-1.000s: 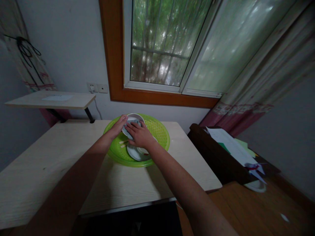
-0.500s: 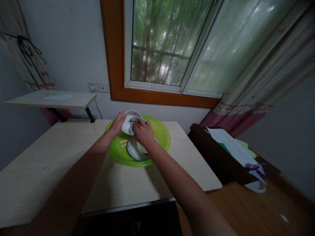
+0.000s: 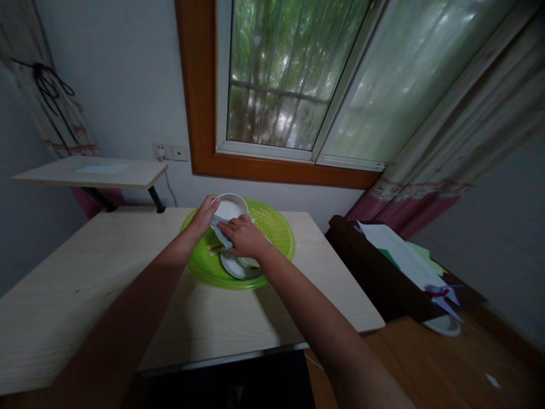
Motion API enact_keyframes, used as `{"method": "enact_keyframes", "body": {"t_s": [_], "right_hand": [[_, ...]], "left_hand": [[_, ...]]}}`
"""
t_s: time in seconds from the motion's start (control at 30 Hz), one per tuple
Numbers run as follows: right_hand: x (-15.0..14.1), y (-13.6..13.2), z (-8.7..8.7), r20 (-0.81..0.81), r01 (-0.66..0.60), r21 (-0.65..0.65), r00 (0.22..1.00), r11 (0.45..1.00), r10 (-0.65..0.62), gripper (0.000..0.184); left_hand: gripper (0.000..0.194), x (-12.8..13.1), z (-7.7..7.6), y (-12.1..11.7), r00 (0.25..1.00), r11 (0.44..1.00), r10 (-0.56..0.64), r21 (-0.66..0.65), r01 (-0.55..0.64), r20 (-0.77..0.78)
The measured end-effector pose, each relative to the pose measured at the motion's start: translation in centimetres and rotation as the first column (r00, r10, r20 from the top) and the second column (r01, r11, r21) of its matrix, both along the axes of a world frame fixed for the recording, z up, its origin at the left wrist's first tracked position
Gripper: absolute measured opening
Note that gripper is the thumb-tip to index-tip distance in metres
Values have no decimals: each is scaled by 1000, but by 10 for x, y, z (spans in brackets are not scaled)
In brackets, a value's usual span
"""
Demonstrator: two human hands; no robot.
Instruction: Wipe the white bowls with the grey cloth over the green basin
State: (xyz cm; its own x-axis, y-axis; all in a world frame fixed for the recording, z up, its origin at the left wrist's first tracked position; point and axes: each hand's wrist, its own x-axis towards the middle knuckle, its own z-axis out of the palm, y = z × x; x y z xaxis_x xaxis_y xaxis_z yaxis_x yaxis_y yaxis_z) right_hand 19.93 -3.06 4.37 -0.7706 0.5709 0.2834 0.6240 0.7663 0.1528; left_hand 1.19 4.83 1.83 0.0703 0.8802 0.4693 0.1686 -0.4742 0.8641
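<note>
A white bowl [image 3: 232, 205] is tilted toward me above a green plastic basket [image 3: 276, 227]. My left hand [image 3: 205, 215] grips the bowl's left rim, thumb on the inside. With my right hand [image 3: 243, 236] I press a grey-blue cloth [image 3: 222, 232] against the bowl's near side; the fingers lie over the cloth. Below, a white plate [image 3: 239, 267] rests in the basket. Another bowl [image 3: 250, 262] stands on it, mostly covered by my right hand and wrist. Light wooden chopsticks [image 3: 214, 248] lie at the basket's left.
The basket stands on a pale wooden table [image 3: 106, 255]. A small raised shelf [image 3: 93, 173] is at the back left. Behind are a wall and a window [image 3: 281, 85]. To the right, papers [image 3: 395, 250] lie on a dark brown piece of furniture [image 3: 366, 267].
My right hand and the cloth have moved from inside the bowl down to its near edge, and the cloth is more spread out. My left hand keeps its hold on the bowl.
</note>
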Motion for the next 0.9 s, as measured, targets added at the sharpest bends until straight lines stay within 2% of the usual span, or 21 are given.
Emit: {"method": "enact_keyframes", "body": {"t_s": [0.13, 0.27, 0.4, 0.53, 0.73, 0.9], "right_hand": [[1, 6, -10, -51, -59, -20, 997, 998, 58, 81], [0, 10, -16, -83, -34, -22, 996, 999, 32, 90], [1, 11, -17, -96, -11, -18, 995, 1000, 10, 94], [2, 13, -18, -111, -47, -23, 993, 999, 44, 95], [0, 10, -17, -152, -100, -57, 984, 993, 91, 88], [-2, 7, -11, -172, -91, -33, 981, 995, 84, 63]], "left_hand": [[48, 1, 0, -3, 998, 998, -59, -3, 59, -6], [50, 4, 1, -5, 994, 994, -106, -12, 107, 13], [53, 5, 0, -1, 989, 989, -149, -9, 149, 13], [55, 5, -3, 3, 986, 987, -162, 17, 163, -23], [58, 3, -3, 3, 995, 996, -88, 20, 89, -51], [54, 2, 0, 1, 997, 998, -46, 49, 49, -66]]}}
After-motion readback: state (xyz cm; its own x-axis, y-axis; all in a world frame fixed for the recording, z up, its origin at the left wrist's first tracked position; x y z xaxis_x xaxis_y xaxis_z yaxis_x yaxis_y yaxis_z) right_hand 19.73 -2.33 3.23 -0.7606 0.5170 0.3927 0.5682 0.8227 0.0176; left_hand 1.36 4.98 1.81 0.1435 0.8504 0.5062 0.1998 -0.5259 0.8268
